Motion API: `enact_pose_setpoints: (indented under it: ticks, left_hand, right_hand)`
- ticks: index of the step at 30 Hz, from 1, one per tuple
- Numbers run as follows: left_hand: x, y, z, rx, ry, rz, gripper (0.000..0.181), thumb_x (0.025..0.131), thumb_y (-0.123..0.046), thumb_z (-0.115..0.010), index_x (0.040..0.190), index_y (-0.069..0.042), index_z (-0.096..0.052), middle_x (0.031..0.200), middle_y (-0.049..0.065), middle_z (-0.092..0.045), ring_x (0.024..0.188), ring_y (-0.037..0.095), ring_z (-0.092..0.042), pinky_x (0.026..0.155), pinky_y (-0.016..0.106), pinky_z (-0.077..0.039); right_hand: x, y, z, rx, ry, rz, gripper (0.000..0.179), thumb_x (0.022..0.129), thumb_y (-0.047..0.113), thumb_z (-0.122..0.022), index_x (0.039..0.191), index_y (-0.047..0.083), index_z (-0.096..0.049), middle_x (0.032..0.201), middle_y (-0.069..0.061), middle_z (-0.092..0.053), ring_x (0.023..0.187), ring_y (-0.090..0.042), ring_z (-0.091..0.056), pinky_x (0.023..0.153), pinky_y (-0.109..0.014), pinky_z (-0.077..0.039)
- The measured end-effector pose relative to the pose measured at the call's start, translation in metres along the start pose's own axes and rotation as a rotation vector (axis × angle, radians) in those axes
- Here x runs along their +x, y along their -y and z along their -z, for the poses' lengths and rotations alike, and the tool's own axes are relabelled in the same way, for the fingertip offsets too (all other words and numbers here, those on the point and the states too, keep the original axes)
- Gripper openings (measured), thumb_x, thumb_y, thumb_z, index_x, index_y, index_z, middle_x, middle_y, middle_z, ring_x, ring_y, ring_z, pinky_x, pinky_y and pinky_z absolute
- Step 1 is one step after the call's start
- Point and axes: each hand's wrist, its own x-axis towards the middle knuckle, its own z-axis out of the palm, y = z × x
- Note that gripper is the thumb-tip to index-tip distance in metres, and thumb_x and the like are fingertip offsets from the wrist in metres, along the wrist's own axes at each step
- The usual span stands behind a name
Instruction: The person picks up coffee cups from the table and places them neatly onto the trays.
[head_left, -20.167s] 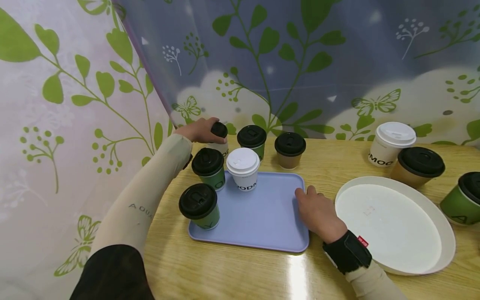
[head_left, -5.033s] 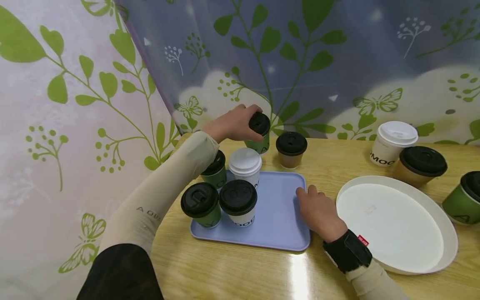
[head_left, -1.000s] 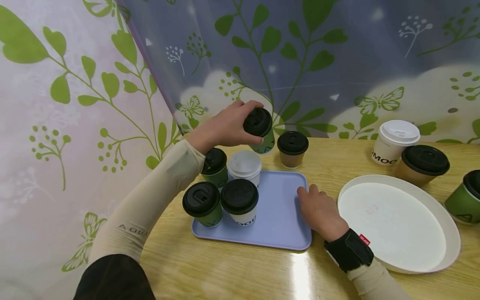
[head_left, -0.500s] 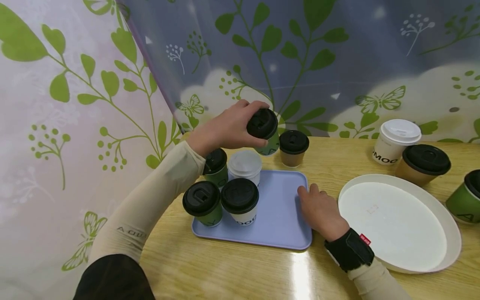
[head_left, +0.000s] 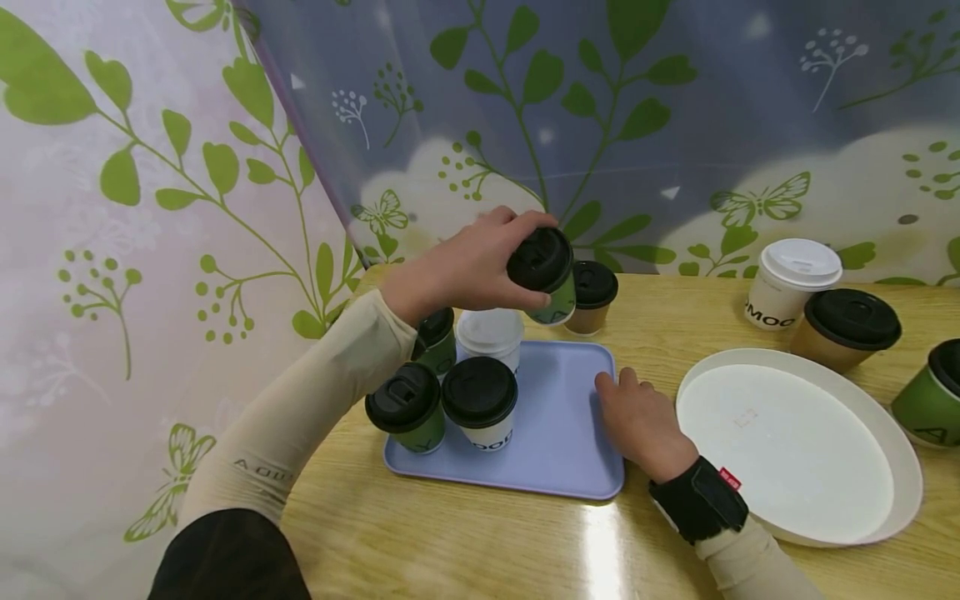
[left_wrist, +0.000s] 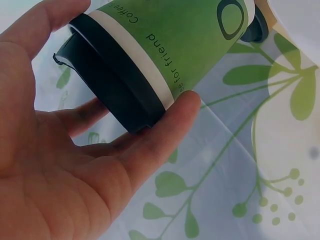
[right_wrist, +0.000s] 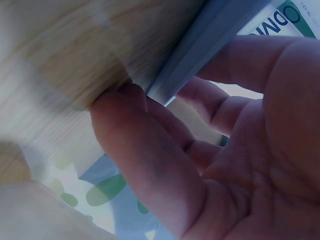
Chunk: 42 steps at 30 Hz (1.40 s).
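Observation:
My left hand (head_left: 472,262) grips a green paper coffee cup (head_left: 557,305) by its black lid, thumb and fingers spread round the rim. The cup hangs slightly tilted over the back edge of the lilac tray (head_left: 562,433). In the left wrist view the lid (left_wrist: 117,75) lies between thumb and fingers. On the tray's left half stand two green cups, a white cup with a white lid (head_left: 491,331), and a white cup with a black lid (head_left: 480,396). My right hand (head_left: 642,423) holds the tray's right rim (right_wrist: 200,50) between its fingers and thumb.
Behind the held cup stands a small brown cup (head_left: 596,296), partly covered by it. A round white tray (head_left: 795,450) lies to the right. Beyond it are a white-lidded cup (head_left: 787,287), a brown cup (head_left: 832,354) and a green cup (head_left: 926,408). A patterned curtain (head_left: 637,150) borders the table.
A white black-lidded cup has come onto the tray's front since the earliest frame. The left hand has lifted the green cup from the back and moved it right and lower. The right hand stays put.

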Motion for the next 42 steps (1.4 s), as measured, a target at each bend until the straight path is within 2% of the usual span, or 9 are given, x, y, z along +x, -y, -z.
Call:
enact_pose_setpoints:
  ticks: [17, 23, 42]
  left_hand:
    - [0.002, -0.010, -0.006, -0.012, -0.003, -0.059, 0.084, 0.090, -0.043, -0.077, 0.160, -0.020, -0.036, 0.140, 0.016, -0.046, 0.102, 0.022, -0.056, 0.087, 0.039, -0.049]
    - [0.002, -0.013, -0.009, -0.015, 0.014, -0.071, 0.084, 0.090, -0.043, -0.077, 0.160, -0.020, -0.035, 0.140, 0.016, -0.047, 0.101, 0.022, -0.057, 0.086, 0.038, -0.050]
    - [0.003, -0.018, -0.014, -0.011, 0.052, -0.062, 0.085, 0.090, -0.044, -0.076, 0.161, -0.023, -0.034, 0.141, 0.014, -0.046, 0.102, 0.021, -0.057, 0.086, 0.037, -0.050]
  right_hand:
    - [0.001, 0.000, -0.001, -0.007, -0.001, -0.003, 0.012, 0.102, 0.004, -0.054, 0.112, -0.002, -0.057, 0.090, -0.023, -0.052, 0.066, -0.036, -0.056, 0.054, -0.049, -0.050]
    - [0.000, 0.000, 0.000, -0.004, 0.000, 0.002, 0.012, 0.102, 0.003, -0.054, 0.112, -0.002, -0.056, 0.090, -0.023, -0.051, 0.066, -0.037, -0.056, 0.055, -0.050, -0.050]
    - [0.000, 0.000, 0.001, 0.001, 0.016, -0.004, 0.015, 0.104, 0.005, -0.052, 0.116, -0.003, -0.057, 0.092, -0.024, -0.052, 0.067, -0.036, -0.056, 0.055, -0.050, -0.050]
